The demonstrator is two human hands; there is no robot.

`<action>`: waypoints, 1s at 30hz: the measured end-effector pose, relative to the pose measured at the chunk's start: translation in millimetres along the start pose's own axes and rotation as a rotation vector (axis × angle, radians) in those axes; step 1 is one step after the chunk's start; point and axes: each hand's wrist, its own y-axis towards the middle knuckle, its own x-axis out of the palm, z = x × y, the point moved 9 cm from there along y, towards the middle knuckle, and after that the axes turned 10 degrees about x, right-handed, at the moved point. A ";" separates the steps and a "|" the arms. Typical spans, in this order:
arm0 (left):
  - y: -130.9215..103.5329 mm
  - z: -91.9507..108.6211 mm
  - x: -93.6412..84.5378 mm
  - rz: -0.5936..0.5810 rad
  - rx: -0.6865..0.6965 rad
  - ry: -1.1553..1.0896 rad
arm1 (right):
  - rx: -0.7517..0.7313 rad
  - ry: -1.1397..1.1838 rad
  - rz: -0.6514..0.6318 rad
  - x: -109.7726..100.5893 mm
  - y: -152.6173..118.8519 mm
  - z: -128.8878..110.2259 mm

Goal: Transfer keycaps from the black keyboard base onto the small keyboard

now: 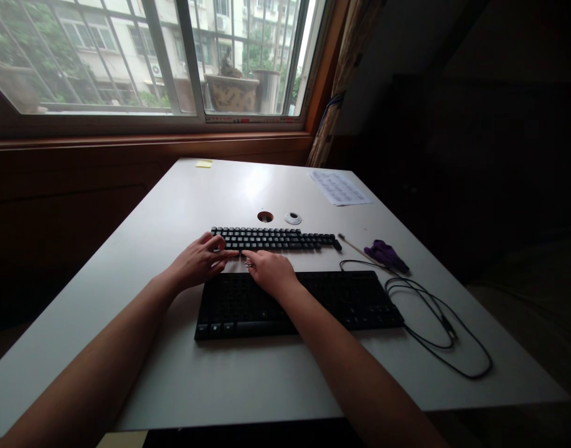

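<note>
White and smooth, the desk [248, 386] carries a wide bare strip along its near edge, and more open surface lies to the left of the hands. Two black keyboards lie across the middle, one behind the other. On the near keyboard [341, 302], flat and wide, rests the right wrist; its black cable [434, 323] loops loosely towards the right edge. Both hands meet at the left end of the far keyboard [285, 239], which is narrower with raised keycaps. The left hand [202, 261] lies open, fingers curled onto the keys; the right hand [269, 270] is loosely curled, fingertips touching the front row. One purple cloth [385, 254] lies rightward, one printed sheet [339, 187] farther back.
</note>
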 end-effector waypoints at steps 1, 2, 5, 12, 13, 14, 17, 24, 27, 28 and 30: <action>0.0 -0.1 0.2 0.000 0.000 -0.004 | -0.002 -0.001 0.002 -0.1 0.0 0.0; 0.0 -0.2 0.4 0.000 0.000 -0.010 | -0.005 -0.001 0.008 -0.3 -0.1 0.0; 0.1 -0.6 0.5 0.000 -0.006 -0.027 | -0.019 0.003 0.026 -0.9 -0.3 -0.6; -0.1 -0.8 -0.6 0.010 -0.018 -0.043 | -0.021 -0.007 0.023 0.1 0.1 -1.0; -0.1 -0.7 -0.5 0.010 -0.018 -0.042 | -0.024 -0.006 0.026 -0.5 0.0 -1.3; -0.1 -0.7 -0.5 0.009 -0.018 -0.040 | -0.025 -0.004 0.028 -1.1 -0.1 -1.5; -0.3 -0.7 -0.5 0.009 -0.018 -0.033 | -0.023 -0.003 0.018 -1.3 -0.3 -1.7; -1.1 -1.1 -1.3 0.029 -0.013 -0.028 | -0.014 -0.015 0.009 -0.4 -0.4 -1.9; -1.2 -1.1 -1.1 0.028 -0.013 -0.015 | -0.014 -0.013 0.013 -0.7 -0.9 -1.6; -1.5 -1.7 -1.1 0.028 -0.021 -0.011 | -0.010 -0.010 0.015 -1.1 -1.1 -1.2; -2.8 -4.5 -2.5 0.044 -0.050 -0.004 | 0.001 -0.004 0.022 -2.4 -1.4 -0.3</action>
